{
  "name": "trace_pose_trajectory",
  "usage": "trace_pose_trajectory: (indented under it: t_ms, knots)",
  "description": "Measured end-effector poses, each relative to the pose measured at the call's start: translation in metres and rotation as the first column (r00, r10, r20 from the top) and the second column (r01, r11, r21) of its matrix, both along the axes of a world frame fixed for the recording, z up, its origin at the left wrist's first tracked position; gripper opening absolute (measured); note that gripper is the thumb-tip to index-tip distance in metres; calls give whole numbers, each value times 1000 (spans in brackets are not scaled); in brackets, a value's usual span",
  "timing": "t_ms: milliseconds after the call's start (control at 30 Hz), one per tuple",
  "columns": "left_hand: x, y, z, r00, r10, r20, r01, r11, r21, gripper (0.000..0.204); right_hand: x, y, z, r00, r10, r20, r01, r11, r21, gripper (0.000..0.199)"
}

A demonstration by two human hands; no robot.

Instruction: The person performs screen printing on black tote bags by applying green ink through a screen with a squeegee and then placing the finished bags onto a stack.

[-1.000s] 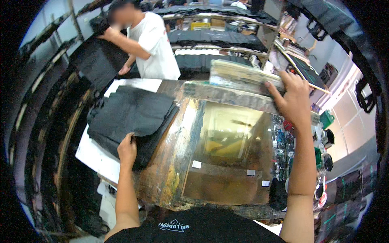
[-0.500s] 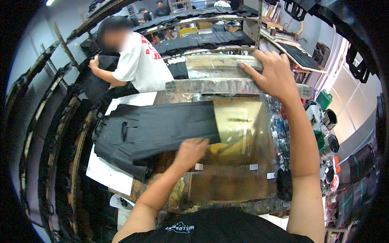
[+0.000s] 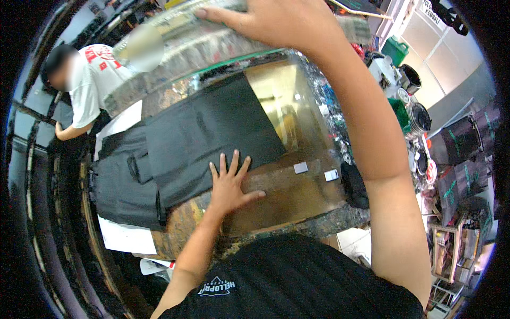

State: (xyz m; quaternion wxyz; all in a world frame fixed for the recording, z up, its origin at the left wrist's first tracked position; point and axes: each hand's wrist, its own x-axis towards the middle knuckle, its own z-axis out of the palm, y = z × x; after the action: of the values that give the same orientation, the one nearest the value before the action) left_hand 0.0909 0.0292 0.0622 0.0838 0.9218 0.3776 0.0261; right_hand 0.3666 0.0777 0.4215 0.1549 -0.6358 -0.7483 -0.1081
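Note:
A black garment (image 3: 207, 133) lies spread flat over the left part of a glossy gold-brown printing board (image 3: 297, 106). My left hand (image 3: 229, 183) rests palm down with fingers spread on the garment's near edge, half on the board. My right hand (image 3: 271, 21) is raised at the top of the view, gripping the edge of a lifted screen frame (image 3: 186, 48) that hangs tilted above the board's far side. Two small white tabs (image 3: 316, 171) sit on the board to the right of my left hand.
A pile of black garments (image 3: 119, 186) lies on white paper (image 3: 125, 236) left of the board. A co-worker in a white shirt (image 3: 85, 90) bends over at far left. Paint tubs (image 3: 411, 80) and clutter crowd the right side; a dark cloth (image 3: 353, 183) lies at the board's right edge.
The black garment has been drawn right from the pile onto the board and spread. My left hand moved to its near edge. My right hand now holds the frame higher in view.

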Motion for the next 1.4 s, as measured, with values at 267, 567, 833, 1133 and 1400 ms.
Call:
trace_pose_trajectory:
  t_ms: [267,567,833,1133,1400]
  knots:
    - [96,6,-15,978,-182,99,177,982,58,111,10,26,-33,999,37,13,-39,982,182,69]
    - [125,-15,-16,974,-170,148,168,985,28,109,5,12,-24,997,-39,70,30,992,124,72]
    - [115,-27,-20,958,-191,216,189,982,31,112,1,20,-27,999,19,-30,-14,987,157,68]
    - [99,-42,-8,954,-96,283,85,995,53,115,4,18,-37,994,16,-106,16,957,291,66]
    - [82,-53,-22,968,-40,248,35,999,27,116,-3,11,-33,992,12,-125,22,963,269,64]
